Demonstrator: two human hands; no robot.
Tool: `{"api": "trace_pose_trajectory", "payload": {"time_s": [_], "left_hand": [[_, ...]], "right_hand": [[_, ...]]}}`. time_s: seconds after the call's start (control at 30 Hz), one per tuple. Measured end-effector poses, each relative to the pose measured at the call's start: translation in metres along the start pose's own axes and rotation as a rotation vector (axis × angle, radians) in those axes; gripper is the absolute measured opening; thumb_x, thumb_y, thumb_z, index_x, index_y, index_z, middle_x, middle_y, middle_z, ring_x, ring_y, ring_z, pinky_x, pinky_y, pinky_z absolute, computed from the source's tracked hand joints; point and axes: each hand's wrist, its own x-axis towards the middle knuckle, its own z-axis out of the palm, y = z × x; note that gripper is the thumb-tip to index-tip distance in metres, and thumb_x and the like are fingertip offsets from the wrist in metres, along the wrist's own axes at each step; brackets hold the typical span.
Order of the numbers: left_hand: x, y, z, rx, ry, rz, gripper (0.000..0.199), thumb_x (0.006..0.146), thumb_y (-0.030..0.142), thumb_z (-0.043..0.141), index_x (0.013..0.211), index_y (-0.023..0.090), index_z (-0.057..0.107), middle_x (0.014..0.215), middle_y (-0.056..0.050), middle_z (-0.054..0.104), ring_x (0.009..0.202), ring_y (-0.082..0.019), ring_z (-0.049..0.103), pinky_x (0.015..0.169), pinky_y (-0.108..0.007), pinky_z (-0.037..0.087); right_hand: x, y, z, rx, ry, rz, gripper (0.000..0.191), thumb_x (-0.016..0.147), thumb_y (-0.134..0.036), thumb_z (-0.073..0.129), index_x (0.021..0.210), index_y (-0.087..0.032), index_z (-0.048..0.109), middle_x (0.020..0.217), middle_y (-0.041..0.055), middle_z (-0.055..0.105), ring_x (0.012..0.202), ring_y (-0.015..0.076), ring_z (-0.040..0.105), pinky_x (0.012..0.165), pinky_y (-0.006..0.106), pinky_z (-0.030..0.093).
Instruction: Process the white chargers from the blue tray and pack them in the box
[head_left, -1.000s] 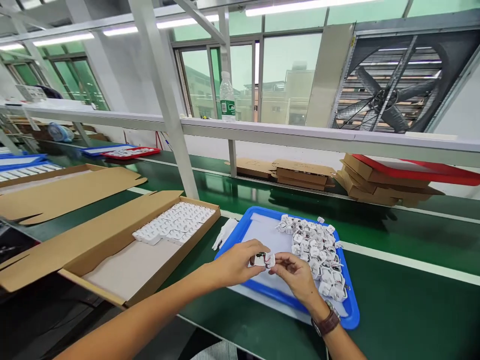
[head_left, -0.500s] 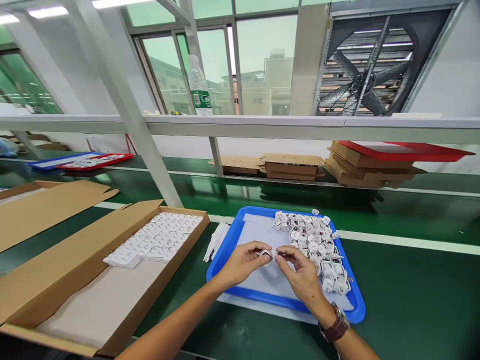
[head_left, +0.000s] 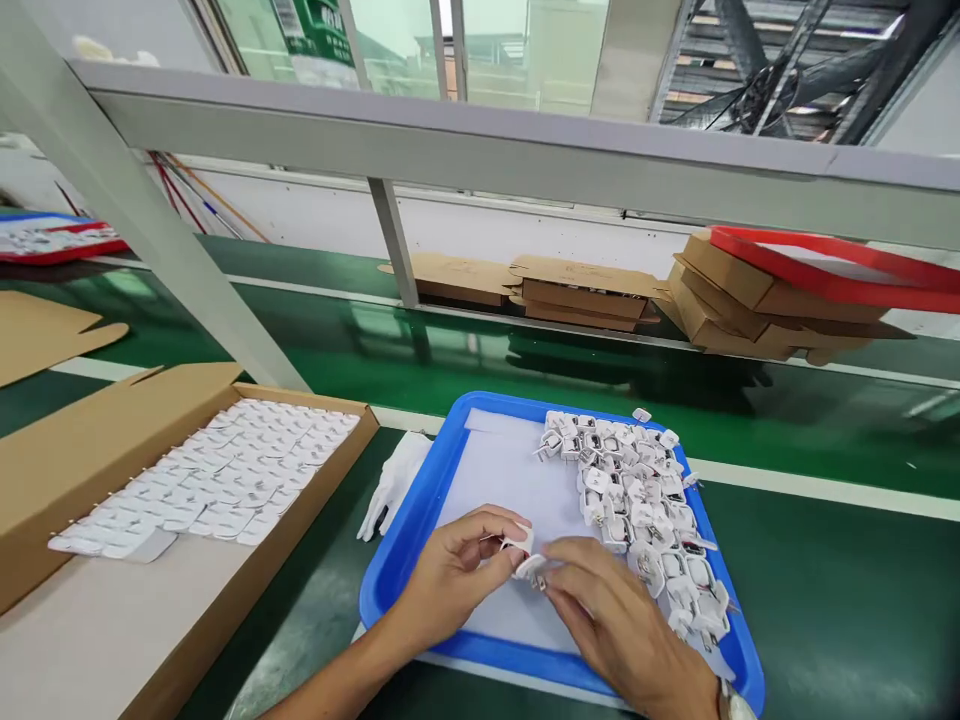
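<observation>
Over the blue tray (head_left: 411, 515), my left hand (head_left: 461, 570) pinches the white housing of a small plug charger (head_left: 519, 542) between thumb and fingers. The charger's white end piece with metal prongs (head_left: 532, 570) faces my right hand (head_left: 626, 620). My right thumb and fingertips close on that end piece by the prongs. The housing and the end piece look slightly apart, tilted to each other. To the right, several similar white chargers (head_left: 622, 485) crowd the tray, many with end pieces hanging loose and wires showing.
At left, an open cardboard box (head_left: 300, 515) holds rows of white chargers (head_left: 225, 465). A white glove (head_left: 397, 480) lies between box and tray. Behind the green belt, flat cardboard boxes (head_left: 581, 295) and a red tray (head_left: 825, 268) are stacked. A metal frame bar (head_left: 480, 160) crosses above.
The view has tilted down and come closer. Both hands are still together on the charger, whose pronged end piece now shows more clearly, and my right hand has turned more back-up.
</observation>
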Motion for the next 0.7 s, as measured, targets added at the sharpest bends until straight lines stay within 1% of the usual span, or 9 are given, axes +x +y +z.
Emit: {"api": "trace_pose_trajectory", "payload": {"time_s": [0.1,0.17,0.2,0.27,0.37,0.43,0.5,0.57,0.7], "left_hand": [[-0.006,-0.002,0.003,-0.013,0.035,-0.019,0.009,0.083,0.022,0.080,0.090,0.019,0.080,0.103,-0.012,0.077,0.091,-0.023,0.074,0.078,-0.031,0.063],[-0.007,-0.003,0.004,-0.027,0.053,-0.025,0.007,0.081,0.020,0.080,0.088,0.019,0.080,0.100,-0.011,0.077,0.090,-0.022,0.075,0.077,-0.030,0.063],[-0.007,-0.002,0.004,-0.032,0.052,-0.037,0.007,0.081,0.021,0.080,0.089,0.019,0.081,0.100,-0.011,0.078,0.090,-0.023,0.075,0.077,-0.030,0.063],[-0.006,0.001,0.003,-0.039,0.017,-0.085,0.013,0.083,0.026,0.081,0.093,0.019,0.083,0.105,-0.012,0.079,0.096,-0.025,0.076,0.081,-0.033,0.064],[-0.004,0.008,-0.003,-0.037,-0.084,-0.140,0.027,0.088,0.036,0.078,0.111,0.022,0.084,0.118,-0.012,0.078,0.111,-0.029,0.073,0.096,-0.040,0.061],[-0.005,0.011,-0.005,-0.031,-0.130,-0.143,0.033,0.091,0.041,0.076,0.120,0.026,0.082,0.120,-0.011,0.078,0.115,-0.030,0.072,0.101,-0.042,0.059],[-0.007,0.012,-0.006,-0.039,-0.131,-0.156,0.034,0.090,0.044,0.077,0.120,0.028,0.082,0.115,-0.010,0.078,0.112,-0.030,0.072,0.100,-0.042,0.060],[-0.011,0.012,-0.004,-0.063,-0.105,-0.181,0.033,0.086,0.044,0.081,0.116,0.029,0.083,0.111,-0.009,0.078,0.111,-0.029,0.072,0.100,-0.042,0.060],[-0.016,0.010,0.002,-0.124,-0.086,-0.199,0.033,0.084,0.040,0.084,0.114,0.028,0.084,0.108,-0.008,0.077,0.111,-0.028,0.072,0.101,-0.041,0.060]], "right_hand": [[-0.005,0.000,-0.001,-0.078,-0.076,-0.067,0.046,0.102,-0.005,0.051,0.144,-0.022,0.055,0.121,0.0154,0.075,0.111,0.0273,0.073,0.089,0.037,0.063],[-0.005,0.000,0.000,-0.098,-0.080,-0.080,0.044,0.101,-0.005,0.054,0.143,-0.021,0.057,0.119,0.0158,0.075,0.110,0.0283,0.073,0.091,0.039,0.062],[-0.004,0.001,0.002,-0.076,-0.065,-0.060,0.042,0.101,-0.007,0.057,0.140,-0.021,0.059,0.119,0.0157,0.075,0.110,0.0282,0.073,0.092,0.040,0.062],[0.000,0.003,0.005,0.010,0.002,0.008,0.036,0.100,-0.010,0.063,0.134,-0.022,0.062,0.118,0.0149,0.073,0.108,0.0272,0.072,0.091,0.039,0.062],[0.004,0.008,0.008,0.130,0.139,0.112,0.027,0.099,-0.016,0.066,0.125,-0.025,0.067,0.113,0.0120,0.070,0.104,0.0253,0.072,0.086,0.037,0.063],[0.005,0.009,0.008,0.161,0.203,0.150,0.023,0.098,-0.018,0.069,0.120,-0.026,0.070,0.107,0.0096,0.070,0.097,0.0238,0.072,0.081,0.036,0.063],[0.006,0.006,0.009,0.185,0.232,0.150,0.022,0.098,-0.020,0.070,0.119,-0.027,0.072,0.105,0.0088,0.071,0.094,0.0232,0.072,0.079,0.036,0.063],[0.006,0.001,0.011,0.211,0.247,0.126,0.023,0.099,-0.021,0.068,0.122,-0.027,0.072,0.105,0.0090,0.071,0.093,0.0233,0.072,0.079,0.037,0.062],[0.004,-0.005,0.016,0.242,0.234,0.131,0.026,0.099,-0.018,0.068,0.123,-0.027,0.071,0.107,0.0091,0.067,0.096,0.0229,0.070,0.081,0.036,0.062]]}}
